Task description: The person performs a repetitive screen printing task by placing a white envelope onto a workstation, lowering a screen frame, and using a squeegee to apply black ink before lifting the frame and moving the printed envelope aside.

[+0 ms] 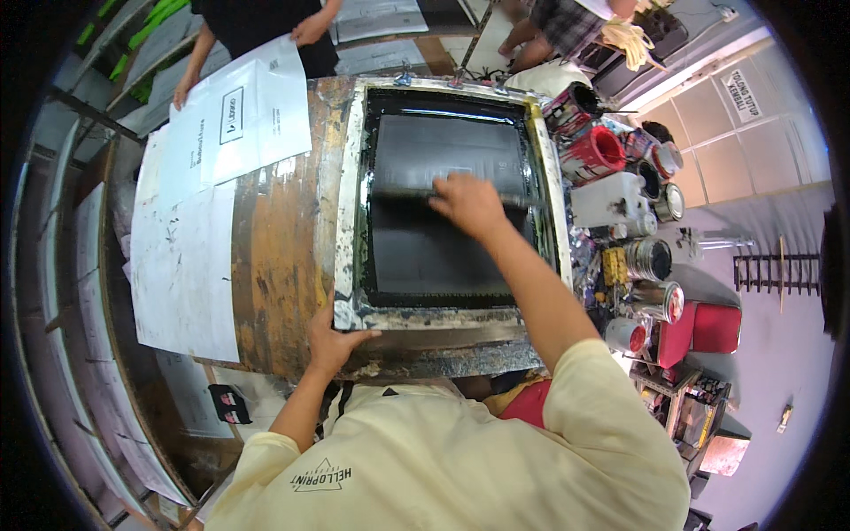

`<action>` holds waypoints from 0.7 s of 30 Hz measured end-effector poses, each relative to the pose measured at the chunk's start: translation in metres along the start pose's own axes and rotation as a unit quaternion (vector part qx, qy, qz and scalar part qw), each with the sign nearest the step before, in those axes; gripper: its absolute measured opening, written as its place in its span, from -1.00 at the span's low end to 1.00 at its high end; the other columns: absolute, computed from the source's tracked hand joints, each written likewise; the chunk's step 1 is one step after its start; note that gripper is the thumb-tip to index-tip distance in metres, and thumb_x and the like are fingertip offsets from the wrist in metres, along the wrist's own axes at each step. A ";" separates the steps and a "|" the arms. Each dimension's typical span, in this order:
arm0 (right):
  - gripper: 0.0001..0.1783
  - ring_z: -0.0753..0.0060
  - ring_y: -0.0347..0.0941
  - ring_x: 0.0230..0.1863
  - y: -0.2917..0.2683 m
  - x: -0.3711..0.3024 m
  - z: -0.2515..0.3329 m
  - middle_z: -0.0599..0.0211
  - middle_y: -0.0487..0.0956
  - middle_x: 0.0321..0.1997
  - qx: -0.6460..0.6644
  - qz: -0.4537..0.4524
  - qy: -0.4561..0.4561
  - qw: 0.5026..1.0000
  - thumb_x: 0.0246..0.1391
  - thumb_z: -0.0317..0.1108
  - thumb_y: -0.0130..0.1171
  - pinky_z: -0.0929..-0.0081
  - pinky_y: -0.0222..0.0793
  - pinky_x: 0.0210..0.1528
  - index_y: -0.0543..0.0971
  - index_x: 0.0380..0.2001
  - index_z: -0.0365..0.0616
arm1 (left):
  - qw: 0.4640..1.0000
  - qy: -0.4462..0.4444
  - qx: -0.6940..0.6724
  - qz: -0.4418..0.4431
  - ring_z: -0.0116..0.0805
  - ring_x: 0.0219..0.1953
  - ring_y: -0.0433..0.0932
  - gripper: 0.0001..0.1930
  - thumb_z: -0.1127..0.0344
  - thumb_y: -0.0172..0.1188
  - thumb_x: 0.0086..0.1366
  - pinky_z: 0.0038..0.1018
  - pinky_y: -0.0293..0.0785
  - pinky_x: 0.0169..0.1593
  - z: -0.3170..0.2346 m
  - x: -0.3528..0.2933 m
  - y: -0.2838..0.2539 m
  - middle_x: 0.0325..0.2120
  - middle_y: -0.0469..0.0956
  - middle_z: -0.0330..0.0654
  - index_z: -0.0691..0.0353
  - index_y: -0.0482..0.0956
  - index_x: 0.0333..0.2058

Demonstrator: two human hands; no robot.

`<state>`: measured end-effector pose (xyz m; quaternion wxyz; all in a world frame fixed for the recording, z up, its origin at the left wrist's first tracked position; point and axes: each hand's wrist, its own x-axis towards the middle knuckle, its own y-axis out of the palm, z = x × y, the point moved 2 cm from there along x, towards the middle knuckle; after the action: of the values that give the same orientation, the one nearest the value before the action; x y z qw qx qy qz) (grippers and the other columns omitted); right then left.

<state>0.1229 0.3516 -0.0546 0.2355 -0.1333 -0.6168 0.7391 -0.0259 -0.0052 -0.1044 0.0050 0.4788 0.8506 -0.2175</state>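
Note:
My right hand [469, 203] is closed on the top of a dark squeegee [407, 193], which lies across the middle of a screen-printing frame [347, 212]. Black ink covers the mesh [438, 257]. At the frame's near left corner, my left hand [329, 343] is spread, its thumb stretched along the near edge and its fingers pointing up the left side. Beneath the frame is a worn, ink-stained wooden board [279, 257].
Opposite, another person's hand [310, 28] holds a printed white sheet [239, 119] over a larger white sheet [181, 274]. Ink cans [595, 152] and jars crowd the right side. A drying rack [106, 336] stands at left, a red chair [708, 329] at right.

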 end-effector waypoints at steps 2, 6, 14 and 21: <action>-0.62 -0.05 0.62 -0.14 -0.026 -0.053 0.036 0.18 0.61 -0.27 0.010 0.026 0.016 0.999 0.20 0.00 0.32 -0.01 0.54 -0.16 0.52 -0.18 -0.04 | 1.000 -0.002 -0.023 0.001 -0.28 -0.12 0.69 -0.16 0.33 0.72 -0.12 -0.35 0.58 0.04 -0.029 0.001 0.000 -0.14 0.72 -0.10 0.37 0.53 0.17; -0.60 -0.05 0.61 -0.12 -0.097 -0.109 0.093 0.17 0.56 -0.26 0.017 0.042 0.018 0.999 0.18 -0.02 0.32 0.01 0.54 -0.14 0.50 -0.19 -0.12 | 0.998 0.032 -0.029 -0.037 -0.33 -0.13 0.68 -0.30 0.42 0.68 -0.06 -0.40 0.60 0.01 -0.049 0.006 -0.010 -0.17 0.72 -0.21 0.32 0.59 0.10; -0.59 0.12 0.58 -0.18 -0.223 -0.055 0.117 0.27 0.62 -0.34 -0.108 -0.263 -0.022 0.958 0.15 0.09 0.26 -0.19 0.23 0.15 0.60 -0.28 -0.06 | 0.952 0.235 -0.163 -0.108 -0.38 -0.04 0.60 -0.48 0.23 0.48 0.34 -0.40 0.55 0.02 -0.143 0.065 -0.049 -0.06 0.62 -0.18 0.29 0.53 0.17; -0.58 -0.01 0.62 -0.21 -0.264 -0.018 0.109 0.16 0.70 -0.25 -0.123 -0.272 -0.030 0.954 0.18 -0.02 0.17 -0.04 0.28 -0.04 0.69 -0.18 -0.17 | 0.921 0.307 0.230 0.072 -0.13 0.03 0.52 -0.73 0.16 0.47 0.29 -0.25 0.47 0.12 -0.006 0.073 -0.009 -0.08 0.59 -0.18 0.15 0.66 -0.15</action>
<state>0.1333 0.2839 0.2230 0.3908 0.0339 -0.7225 0.5693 -0.0716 0.0524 -0.1117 -0.3504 0.5702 0.7003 -0.2484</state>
